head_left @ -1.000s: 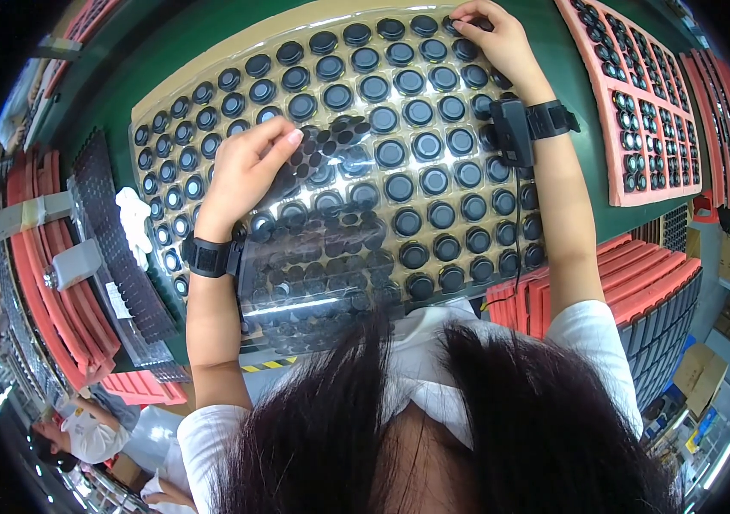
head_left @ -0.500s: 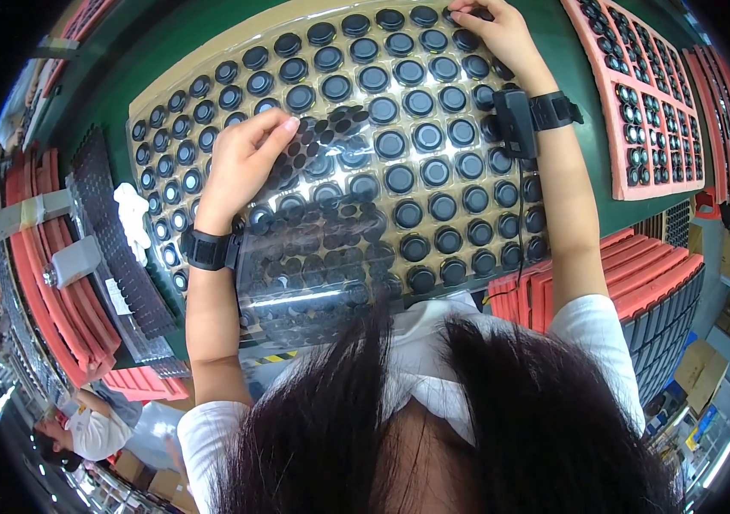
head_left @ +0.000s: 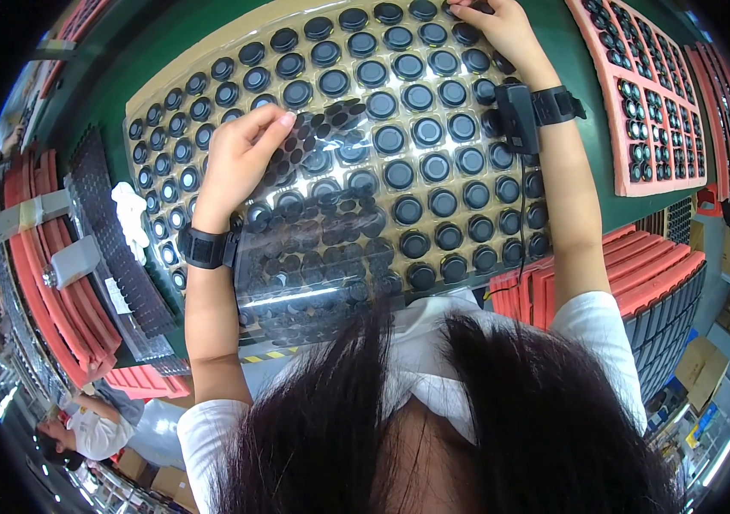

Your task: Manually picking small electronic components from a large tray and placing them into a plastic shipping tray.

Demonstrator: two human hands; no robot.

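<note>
My left hand [head_left: 241, 158] pinches the upper edge of a clear plastic sheet [head_left: 313, 295] between thumb and fingers. Many black round stickers [head_left: 296, 157] show on that sheet, which curves down toward my body over the lower left of a tray. Rows of round black parts [head_left: 436, 167] sit in the pockets of this clear tray [head_left: 420, 188]. At its far right corner, the fingertips of my right hand [head_left: 502, 38] are drawn together over one of the round parts. What they hold, if anything, is cut off by the picture's upper edge.
The tray lies on a green tabletop [head_left: 566, 51]. To the right is a pink foam tray [head_left: 626, 128] of round parts; stacked pink trays [head_left: 639, 257] stand nearer. At left lie a white glove [head_left: 129, 218] and a black pocketed sheet [head_left: 116, 231]. Another person [head_left: 95, 433] is at lower left.
</note>
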